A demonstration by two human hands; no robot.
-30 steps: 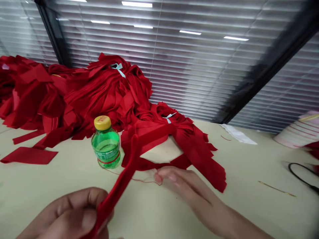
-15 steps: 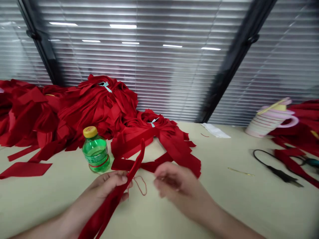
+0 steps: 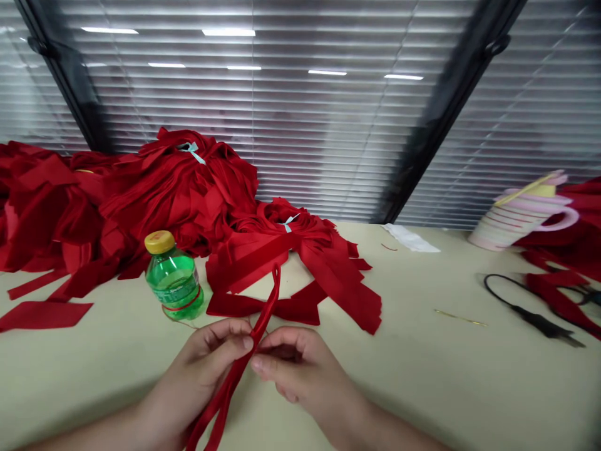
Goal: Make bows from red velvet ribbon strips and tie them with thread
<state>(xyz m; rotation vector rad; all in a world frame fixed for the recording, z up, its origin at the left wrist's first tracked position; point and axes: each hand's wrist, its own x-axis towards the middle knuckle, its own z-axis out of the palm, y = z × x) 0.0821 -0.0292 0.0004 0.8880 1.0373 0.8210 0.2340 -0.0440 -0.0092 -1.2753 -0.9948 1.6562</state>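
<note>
My left hand (image 3: pixel 209 360) is closed on a folded red fabric strip (image 3: pixel 269 302), thumb on top. The strip's narrow folded end points up and away, and two tails hang below the hand. My right hand (image 3: pixel 305 373) is pinched against the strip's right edge, close to the left fingertips; what lies between its fingers is hidden. A green bottle (image 3: pixel 174 282) with a yellow cap stands beyond my left hand, with a red band around it and a thin thread by its base. Behind the hands lies a bundle of red strips (image 3: pixel 338 282) tied with a pale ribbon.
A large heap of red fabric (image 3: pixel 173 188) fills the back left. To the right lie a thin gold-coloured stick (image 3: pixel 460 317), a black cable with a plug (image 3: pixel 535 322) and a white paper (image 3: pixel 412 238). A striped pitcher (image 3: pixel 509 219) stands before more red cloth.
My right hand has moved left to the strip and its fingers have closed beside it. The strip has turned slightly more upright in my left hand. The loose red thread loop is no longer visible.
</note>
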